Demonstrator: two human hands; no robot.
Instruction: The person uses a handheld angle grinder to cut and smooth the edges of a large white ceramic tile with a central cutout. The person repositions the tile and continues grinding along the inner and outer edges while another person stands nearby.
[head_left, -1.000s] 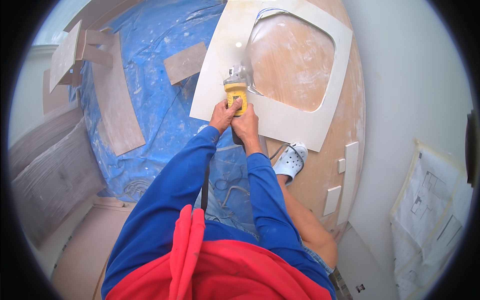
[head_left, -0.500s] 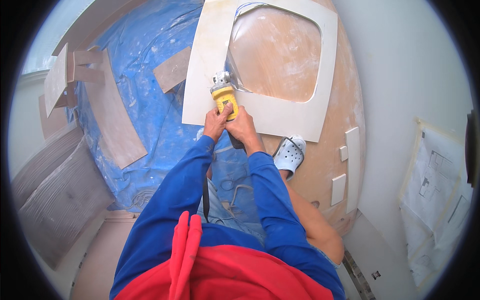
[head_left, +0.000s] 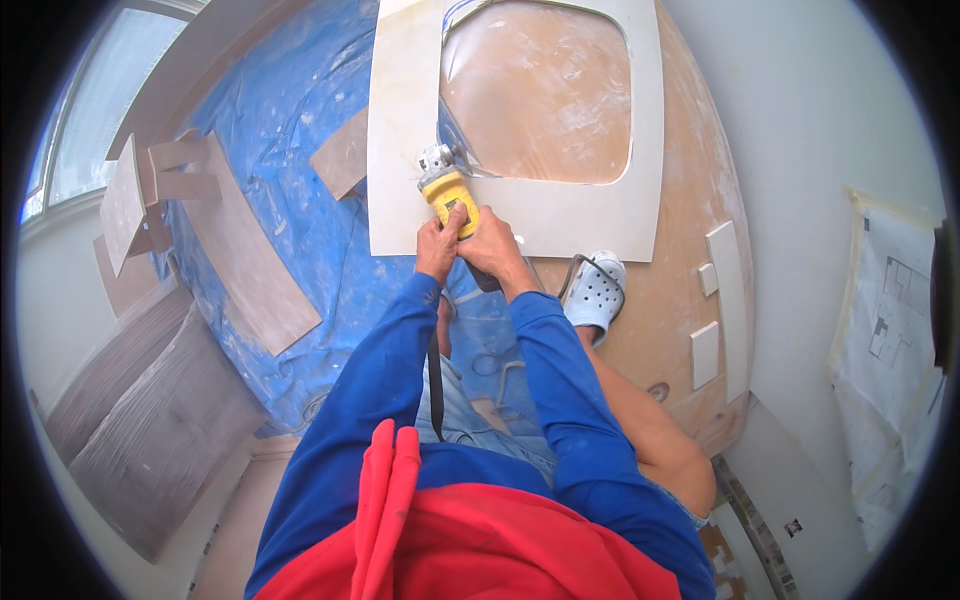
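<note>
A yellow angle grinder (head_left: 447, 192) points away from me, its metal head at the inner edge of a white panel (head_left: 590, 222) with a large rounded opening. My left hand (head_left: 438, 245) is wrapped round the left side of its body, thumb on top. From the right, my right hand (head_left: 490, 248) grips the rear of the same tool, close against the left. The disc sits near the lower left corner of the opening and is hard to make out. A brown wooden board (head_left: 540, 90) shows through the opening.
My foot in a pale blue clog (head_left: 597, 295) is near the panel's front edge. White strips (head_left: 729, 300) lie on the wooden board at right. A blue sheet (head_left: 270, 180) covers the floor at left, with loose board pieces (head_left: 262, 265). A dark cord runs past the clog.
The view has shifted and turned slightly, so the panel appears further left and higher. Both hands keep their hold on the angle grinder, which stays at the opening's edge.
</note>
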